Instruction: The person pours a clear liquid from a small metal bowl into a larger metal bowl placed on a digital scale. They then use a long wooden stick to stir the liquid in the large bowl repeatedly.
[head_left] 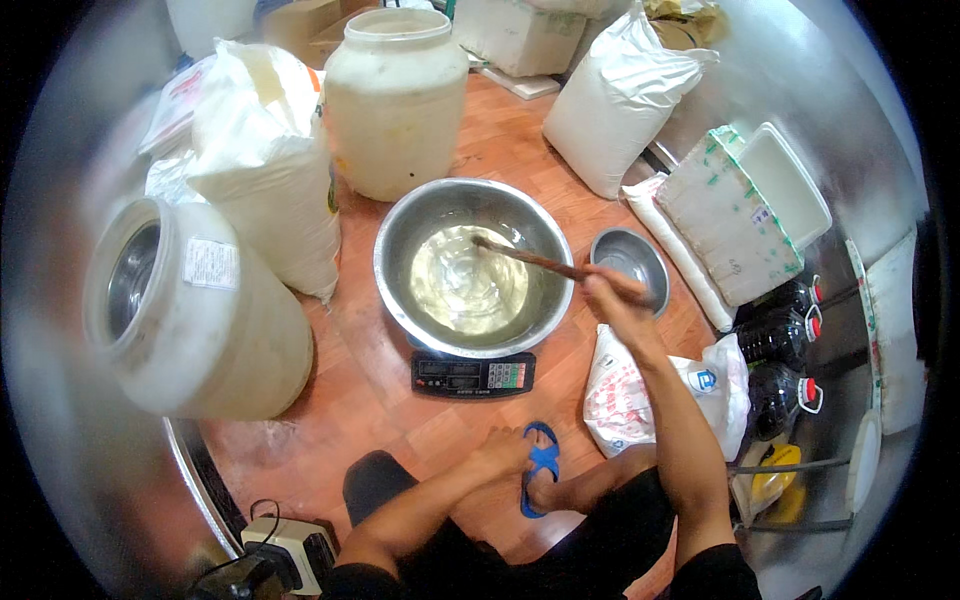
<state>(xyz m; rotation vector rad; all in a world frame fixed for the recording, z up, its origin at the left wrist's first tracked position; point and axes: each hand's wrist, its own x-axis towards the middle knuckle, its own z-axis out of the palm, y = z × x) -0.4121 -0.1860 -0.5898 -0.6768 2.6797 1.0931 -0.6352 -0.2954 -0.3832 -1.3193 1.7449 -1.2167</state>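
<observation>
My right hand point(618, 305) is closed around the thick end of a brown wooden stick point(530, 258). The stick slants left over the rim of a large steel bowl point(400, 310), and its far end reaches the liquid. Pale, clear liquid point(465, 290) swirls in the bowl with rings on its surface. Under the bowl's near side shows a black digital scale point(473, 375) with a keypad. My left hand point(505, 452) hangs low beside a blue slipper point(541, 460) on my foot, holding nothing, its fingers loosely extended.
A small steel bowl point(640, 255) and a white plastic bag point(615, 395) lie to the right. Big plastic barrels point(395, 110) and full white sacks point(260, 170) stand left and behind. A foam box point(725, 220) and dark jugs with red caps point(775, 400) line the right wall.
</observation>
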